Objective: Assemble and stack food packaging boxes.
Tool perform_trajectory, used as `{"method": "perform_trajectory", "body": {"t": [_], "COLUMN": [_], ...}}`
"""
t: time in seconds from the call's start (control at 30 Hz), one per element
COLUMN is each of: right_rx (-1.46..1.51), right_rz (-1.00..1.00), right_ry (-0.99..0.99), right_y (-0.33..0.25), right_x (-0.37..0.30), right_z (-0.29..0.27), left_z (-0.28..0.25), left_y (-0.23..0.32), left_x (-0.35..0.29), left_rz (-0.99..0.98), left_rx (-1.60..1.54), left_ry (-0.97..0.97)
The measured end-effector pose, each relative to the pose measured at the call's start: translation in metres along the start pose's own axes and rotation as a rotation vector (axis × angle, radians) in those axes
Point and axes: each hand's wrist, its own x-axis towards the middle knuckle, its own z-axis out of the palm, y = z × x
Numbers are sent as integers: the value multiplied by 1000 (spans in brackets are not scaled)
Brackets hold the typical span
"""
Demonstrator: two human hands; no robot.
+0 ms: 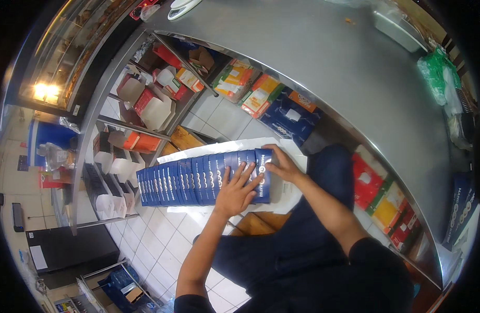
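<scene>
A long row of nested blue cardboard food boxes [190,180] with white flaps lies across in front of me, at my knees. My left hand [236,192] rests on the blue side near the row's right end, fingers spread and flat. At that end my right hand [285,166] grips the edge of the last box, its thumb and forefinger on the blue face. Its other fingers are partly hidden against the white flaps [291,195].
A steel counter [323,68] curves over shelves of packed boxes [261,94] at the far side and right. Open cartons [151,107] fill a rack at the left. Wooden slats [258,223] show under the row, above a tiled floor [156,245].
</scene>
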Motion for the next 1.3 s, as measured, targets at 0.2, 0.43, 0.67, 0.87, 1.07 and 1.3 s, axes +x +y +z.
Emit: {"method": "perform_trajectory", "body": {"t": [0.2, 0.43, 0.67, 0.87, 1.07, 1.3], "right_rx": [21, 140, 98, 67, 297, -147], "right_rz": [17, 148, 97, 82, 394, 303], "right_ry": [-31, -26, -102, 333, 559, 215], "right_y": [-3, -7, 1, 18, -9, -16], "right_x": [-2, -1, 10, -7, -114, -155], "right_z": [-1, 9, 16, 54, 130, 153], "left_z": [0, 0, -1, 0, -1, 5], "left_y": [0, 0, 0, 2, 3, 2], "left_x": [2, 5, 4, 4, 2, -6], "left_rz": [-23, -36, -11, -30, -34, -24], "left_rx": [-41, -20, -25, -49, -27, -18], "left_ry": [12, 4, 32, 39, 34, 100]}}
